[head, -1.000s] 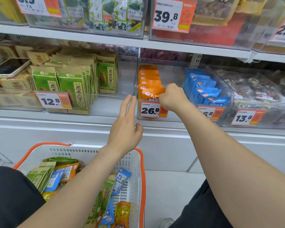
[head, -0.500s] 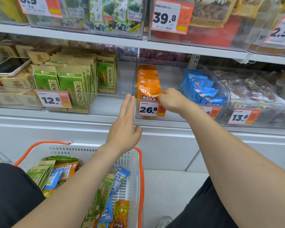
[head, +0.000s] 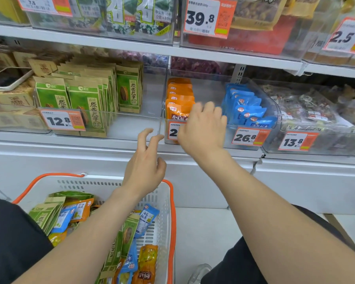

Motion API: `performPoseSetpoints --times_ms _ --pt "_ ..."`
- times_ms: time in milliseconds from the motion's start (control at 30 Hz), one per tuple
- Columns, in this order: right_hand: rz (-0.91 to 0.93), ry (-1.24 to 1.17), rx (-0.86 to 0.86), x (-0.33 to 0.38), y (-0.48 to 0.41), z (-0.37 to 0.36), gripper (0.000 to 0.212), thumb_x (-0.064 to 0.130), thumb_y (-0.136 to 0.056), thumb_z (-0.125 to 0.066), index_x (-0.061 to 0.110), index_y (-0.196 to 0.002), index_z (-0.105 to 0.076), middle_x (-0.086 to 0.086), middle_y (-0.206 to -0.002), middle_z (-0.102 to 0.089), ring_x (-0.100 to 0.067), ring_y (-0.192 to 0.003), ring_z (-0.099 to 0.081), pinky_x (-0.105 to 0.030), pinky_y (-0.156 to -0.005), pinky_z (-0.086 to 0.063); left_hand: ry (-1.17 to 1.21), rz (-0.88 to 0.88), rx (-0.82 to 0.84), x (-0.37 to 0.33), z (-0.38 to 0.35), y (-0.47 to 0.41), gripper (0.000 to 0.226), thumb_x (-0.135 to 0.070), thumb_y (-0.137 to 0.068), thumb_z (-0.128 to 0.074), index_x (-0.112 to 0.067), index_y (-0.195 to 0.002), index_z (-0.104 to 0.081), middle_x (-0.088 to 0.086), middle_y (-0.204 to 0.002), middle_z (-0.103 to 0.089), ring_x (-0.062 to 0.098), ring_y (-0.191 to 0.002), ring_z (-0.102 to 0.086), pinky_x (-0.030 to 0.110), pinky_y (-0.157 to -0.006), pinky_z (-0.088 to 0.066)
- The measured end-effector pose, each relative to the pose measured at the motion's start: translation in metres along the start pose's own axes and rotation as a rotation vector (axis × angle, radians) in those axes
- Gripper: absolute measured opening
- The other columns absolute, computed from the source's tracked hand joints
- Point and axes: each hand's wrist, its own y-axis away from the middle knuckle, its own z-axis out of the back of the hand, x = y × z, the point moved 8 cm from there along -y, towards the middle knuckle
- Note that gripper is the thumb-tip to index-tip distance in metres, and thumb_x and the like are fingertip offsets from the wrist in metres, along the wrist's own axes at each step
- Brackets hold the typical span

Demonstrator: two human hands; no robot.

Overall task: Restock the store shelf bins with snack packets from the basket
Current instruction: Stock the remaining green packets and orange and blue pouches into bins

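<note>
The person crouches in front of the shelf with a white basket (head: 90, 183) by their knees, its rim orange. The basket holds a jumble of snack packets (head: 129, 232): green, blue and orange ones lying over each other. The left hand (head: 145, 160) hangs in the air above the far edge of the basket, in front of the shelf lip. Its fingers are spread and loosely bent and it holds nothing. The right hand (head: 202, 128) is up at the front of a clear bin (head: 212, 89) on the shelf, back toward me, fingers loosely bent over the bin's front edge. I see nothing held in it, though the palm side is hidden, and I cannot tell whether the fingertips touch the front packet. Inside that bin a row of orange packets (head: 179, 99) stands upright along the left side, just beside the hand. A row of blue packets (head: 246, 108) stands along the right side, with bare space between the two rows. The hand covers most of the price tag (head: 173, 131) under the orange row. The tag under the blue row (head: 250, 137) reads 26.8. In the next bin to the left stand green packets (head: 86, 99) behind a 12.8 tag (head: 62, 120). Farther left a phone (head: 6, 78) lies on top of brown packets.
</note>
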Motion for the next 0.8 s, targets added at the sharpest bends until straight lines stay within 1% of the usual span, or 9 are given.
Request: performPoseSetpoints --times_ms 100,200,233,300,367,400,500,633,800 --pt "0.156 -0.176 0.328 0.026 0.032 -0.028 0.016 0.021 -0.086 -0.064 0.013 -0.097 -0.055 -0.008 -0.091 -0.058 -0.033 -0.092 -0.064 -0.035 -0.068 -0.045 -0.017 0.038 0.114 0.022 -0.019 0.016 0.037 -0.017 -0.095 -0.057 -0.024 -0.131 -0.054 -0.003 -0.132 -0.051 0.024 -0.087 -0.063 0.037 -0.065 -0.050" --pt "0.409 -0.131 0.785 0.048 0.086 -0.068 0.020 0.011 -0.085 -0.062 0.014 -0.073 -0.047 -0.003 -0.075 -0.049 -0.032 -0.084 -0.061 -0.032 -0.061 -0.043 0.013 0.121 0.352 0.043 -0.048 0.038 0.014 -0.016 -0.094 -0.055 -0.029 -0.090 -0.059 -0.007 -0.090 -0.066 0.024 -0.084 -0.064 0.034 -0.062 -0.044" --pt "0.492 -0.075 0.920 0.051 0.108 -0.082 0.025 0.008 -0.087 -0.061 0.017 -0.069 -0.046 -0.002 -0.075 -0.049 -0.030 -0.083 -0.060 -0.031 -0.060 -0.042 0.058 0.157 0.471 0.049 -0.062 0.051 0.016 -0.014 -0.093 -0.055 -0.025 -0.082 -0.060 -0.003 -0.083 -0.067 0.026 -0.081 -0.064 0.035 -0.061 -0.045" --pt "0.605 0.038 1.087 0.052 0.144 -0.107 0.025 0.006 -0.091 -0.061 0.018 -0.072 -0.050 0.001 -0.078 -0.052 -0.025 -0.083 -0.060 -0.033 -0.064 -0.047 0.110 0.216 0.727 0.056 -0.090 0.082 0.012 -0.015 -0.094 -0.058 -0.014 -0.085 -0.066 0.007 -0.085 -0.069 0.029 -0.083 -0.065 0.035 -0.068 -0.048" --pt "0.664 0.125 1.152 0.049 0.170 -0.127 0.014 0.007 -0.093 -0.063 0.015 -0.084 -0.056 0.003 -0.082 -0.053 -0.023 -0.085 -0.060 -0.036 -0.076 -0.056 0.064 0.246 0.949 0.061 -0.112 0.114 0.010 -0.021 -0.096 -0.059 -0.020 -0.091 -0.068 0.002 -0.092 -0.069 0.018 -0.084 -0.064 0.031 -0.073 -0.050" --pt "0.691 0.169 1.166 0.047 0.180 -0.137 0.018 0.008 -0.093 -0.063 0.014 -0.081 -0.051 0.002 -0.080 -0.051 -0.023 -0.084 -0.060 -0.037 -0.079 -0.057 0.007 0.244 1.057 0.065 -0.122 0.130 0.012 -0.024 -0.098 -0.057 -0.025 -0.098 -0.070 -0.003 -0.100 -0.068 0.014 -0.090 -0.064 0.029 -0.078 -0.052" --pt "0.742 0.278 1.161 0.041 0.194 -0.157 0.035 0.014 -0.092 -0.068 0.014 -0.070 -0.041 -0.002 -0.076 -0.045 -0.025 -0.080 -0.058 -0.038 -0.074 -0.055 -0.187 0.246 1.302 0.082 -0.147 0.170 0.036 -0.025 -0.100 -0.050 -0.018 -0.130 -0.068 0.000 -0.134 -0.065 0.023 -0.121 -0.062 0.037 -0.100 -0.052" --pt "0.629 0.281 1.147 0.029 0.190 -0.175 0.035 0.032 -0.088 -0.079 0.014 -0.102 -0.052 0.001 -0.083 -0.043 -0.020 -0.083 -0.058 -0.035 -0.065 -0.048 -0.344 0.232 1.404 0.112 -0.172 0.207 0.036 -0.017 -0.095 -0.045 -0.011 -0.129 -0.057 0.011 -0.139 -0.059 0.027 -0.106 -0.059 0.046 -0.099 -0.053" --pt "0.587 0.303 1.150 0.014 0.178 -0.195 0.053 0.054 -0.080 -0.083 0.016 -0.109 -0.062 0.000 -0.099 -0.059 -0.021 -0.085 -0.061 -0.034 -0.066 -0.044 -0.389 0.182 1.438 0.121 -0.190 0.226 0.054 -0.003 -0.094 -0.050 -0.013 -0.146 -0.041 0.011 -0.152 -0.047 0.033 -0.134 -0.054 0.048 -0.106 -0.052"
